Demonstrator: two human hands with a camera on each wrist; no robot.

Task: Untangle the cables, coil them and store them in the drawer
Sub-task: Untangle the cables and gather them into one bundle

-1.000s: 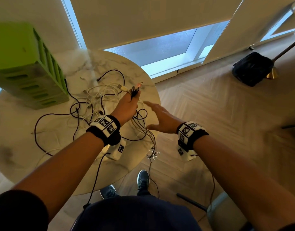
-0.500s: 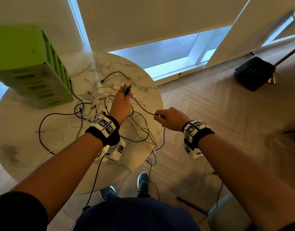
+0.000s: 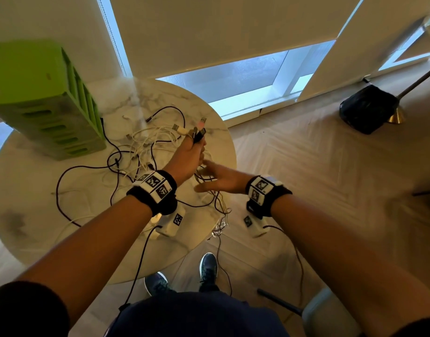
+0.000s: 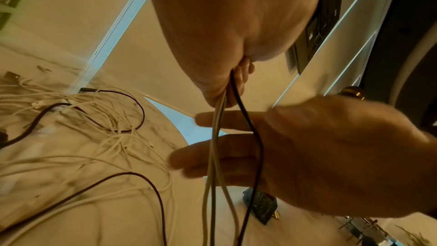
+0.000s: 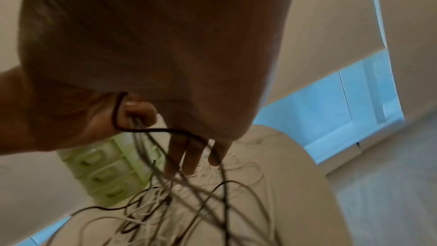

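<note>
Head view, progress: early stage. Most cables (image 3: pixel 146 147) lie tangled on the table (image 3: pixel 26 190), none coiled; some strands trail over the near right edge toward the floor. Green drawer unit (image 3: pixel 51 103) stands far left on the table, drawers shut as far as visible.
Head view, hands: left hand (image 3: pixel 188 156) raised over the tangle, connector ends (image 3: pixel 199 133) protruding above its grip. Right hand (image 3: pixel 218 180) just right of it, fingers extended.
Left wrist view: left grip clamped on a bundle of white and black strands (image 4: pixel 222 137), which hang down across the right hand's straight fingers (image 4: pixel 208 156).
Right wrist view: right fingers (image 5: pixel 189 154) apart, straight, among hanging strands; nothing gripped.
</note>
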